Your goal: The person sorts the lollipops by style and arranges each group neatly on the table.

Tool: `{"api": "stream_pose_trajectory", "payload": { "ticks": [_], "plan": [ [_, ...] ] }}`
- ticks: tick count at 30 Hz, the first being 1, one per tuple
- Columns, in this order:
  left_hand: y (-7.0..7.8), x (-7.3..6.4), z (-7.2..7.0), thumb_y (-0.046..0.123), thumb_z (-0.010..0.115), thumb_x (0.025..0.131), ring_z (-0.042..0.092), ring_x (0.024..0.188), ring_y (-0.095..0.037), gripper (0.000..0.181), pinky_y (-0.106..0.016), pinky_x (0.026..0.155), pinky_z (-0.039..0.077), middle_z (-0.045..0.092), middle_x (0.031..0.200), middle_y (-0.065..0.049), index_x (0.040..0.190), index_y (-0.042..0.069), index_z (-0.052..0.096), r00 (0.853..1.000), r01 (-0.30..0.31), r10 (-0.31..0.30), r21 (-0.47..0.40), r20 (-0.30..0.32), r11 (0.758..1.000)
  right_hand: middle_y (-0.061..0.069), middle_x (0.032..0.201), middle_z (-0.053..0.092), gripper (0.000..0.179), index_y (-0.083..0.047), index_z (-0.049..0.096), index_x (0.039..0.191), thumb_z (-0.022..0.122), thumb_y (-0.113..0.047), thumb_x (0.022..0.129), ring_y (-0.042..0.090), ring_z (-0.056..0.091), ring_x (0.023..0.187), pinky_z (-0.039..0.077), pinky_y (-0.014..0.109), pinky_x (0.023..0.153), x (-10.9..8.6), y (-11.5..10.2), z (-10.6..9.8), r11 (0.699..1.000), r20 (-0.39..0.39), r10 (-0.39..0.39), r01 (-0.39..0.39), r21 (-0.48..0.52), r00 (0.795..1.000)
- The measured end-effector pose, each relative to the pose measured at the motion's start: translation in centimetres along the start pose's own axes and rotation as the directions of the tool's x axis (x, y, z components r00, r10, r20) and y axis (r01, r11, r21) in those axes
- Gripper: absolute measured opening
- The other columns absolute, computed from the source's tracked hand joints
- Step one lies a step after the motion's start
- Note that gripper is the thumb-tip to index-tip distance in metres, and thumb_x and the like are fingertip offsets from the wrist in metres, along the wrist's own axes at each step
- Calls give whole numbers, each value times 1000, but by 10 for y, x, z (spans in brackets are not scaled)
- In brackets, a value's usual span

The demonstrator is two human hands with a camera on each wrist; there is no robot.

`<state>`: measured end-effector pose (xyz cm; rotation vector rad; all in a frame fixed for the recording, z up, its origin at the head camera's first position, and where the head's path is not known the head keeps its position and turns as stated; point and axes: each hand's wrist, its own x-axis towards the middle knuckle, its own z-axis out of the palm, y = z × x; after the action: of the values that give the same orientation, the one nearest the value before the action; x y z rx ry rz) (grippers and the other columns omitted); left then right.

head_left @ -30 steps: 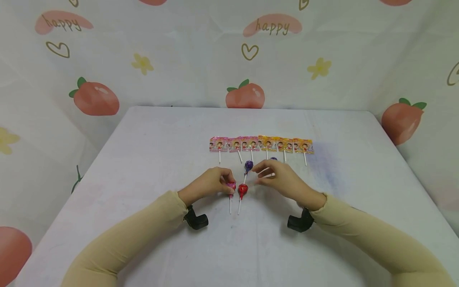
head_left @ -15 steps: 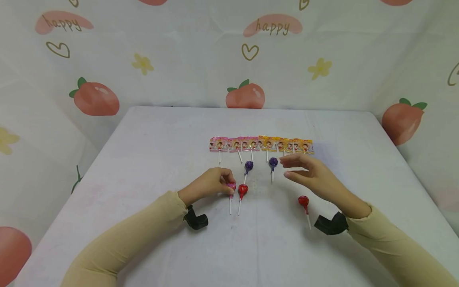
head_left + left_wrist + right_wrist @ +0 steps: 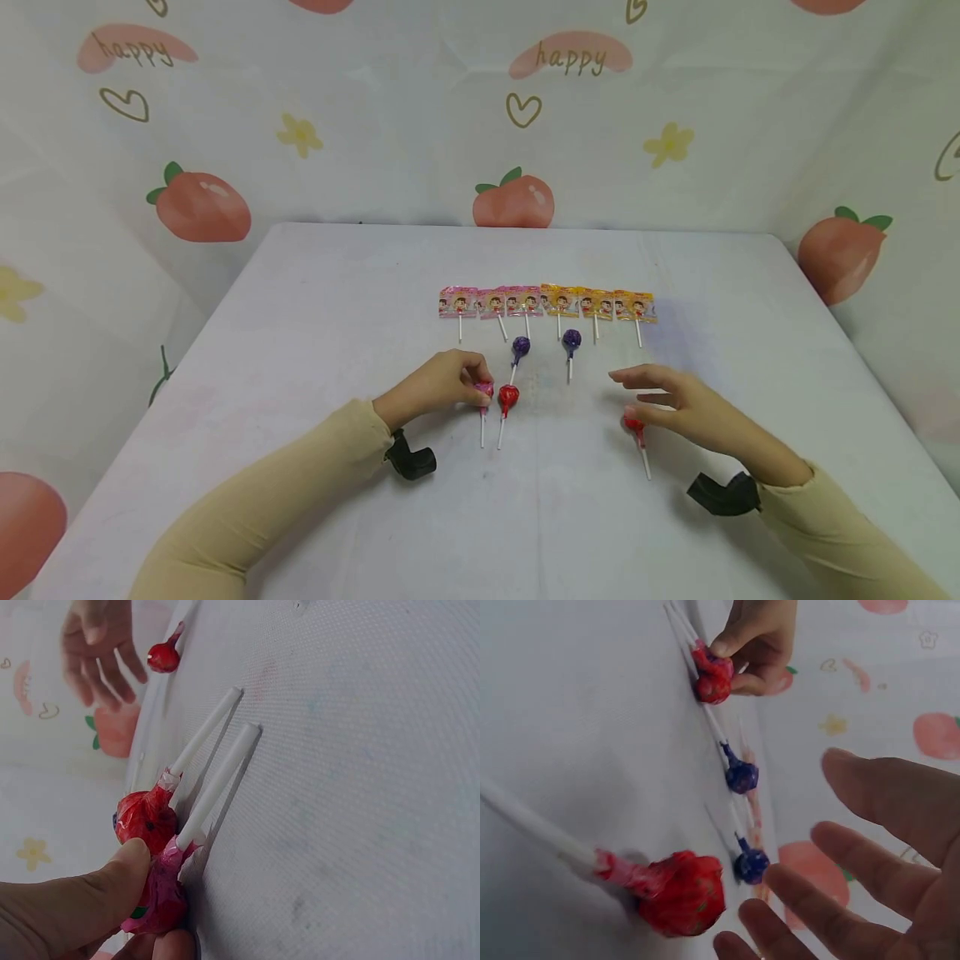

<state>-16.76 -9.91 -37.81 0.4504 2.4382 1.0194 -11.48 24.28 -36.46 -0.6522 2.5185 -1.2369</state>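
My left hand [image 3: 442, 383] pinches the head of a pink-wrapped lollipop [image 3: 161, 900] between thumb and fingers, its white stick pointing toward me on the table. Just right of it lies a red lollipop [image 3: 508, 398], its head close beside the pink one. My right hand [image 3: 675, 408] holds nothing; its fingers are spread and relaxed above another red lollipop [image 3: 686, 894], overlapping that candy's head in the head view. Two purple lollipops, a left one [image 3: 521, 346] and a right one [image 3: 572, 340], lie farther back between the hands.
Behind them runs a row of flat-wrapped lollipops, pink packets [image 3: 491, 302] at left and orange packets [image 3: 597, 303] at right, sticks toward me. All lie on a white-covered table [image 3: 360, 275]. A printed fabric backdrop [image 3: 405, 108] stands behind the table's far edge.
My right hand has moved away from the left purple lollipop, rightward and back toward me, over the right red lollipop. The right purple lollipop has come fully into view. My left hand stays put.
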Motion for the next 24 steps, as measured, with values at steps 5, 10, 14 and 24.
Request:
{"api": "stream_pose_trajectory", "payload": {
  "ticks": [5,10,14,24],
  "plan": [
    [0,-1,0,11,80,79,57,74,-9,16,-23,67,43,67,90,-1,89,9,67,1000,2,-2,4,-1,1000,16,131,58,46,-6,56,131,69,-23,90,37,57,118,51,43,91,-8,7,-1,999,66,41,-41,-1,997],
    [1,-2,-1,11,80,79,58,74,-9,16,-24,68,44,67,89,-1,88,10,67,1000,4,-4,-5,-3,1000,17,130,59,50,-5,56,131,72,-23,87,34,58,115,51,43,90,-10,11,0,996,94,85,-84,-13,992],
    [1,-2,-1,10,80,78,58,74,-9,17,-24,68,43,67,88,0,88,10,66,1000,9,-9,-10,-5,1000,15,128,60,50,-3,57,129,73,-23,86,18,59,111,51,38,91,-11,14,2,993,101,116,-116,-12,988],
    [0,0,-1,12,80,78,57,74,-9,17,-24,68,43,66,88,0,88,11,66,1000,12,-12,-15,1,1000,11,113,65,39,-1,63,118,74,-18,84,2,60,95,51,22,83,-9,20,6,994,112,104,-107,23,988]
  ]
}}
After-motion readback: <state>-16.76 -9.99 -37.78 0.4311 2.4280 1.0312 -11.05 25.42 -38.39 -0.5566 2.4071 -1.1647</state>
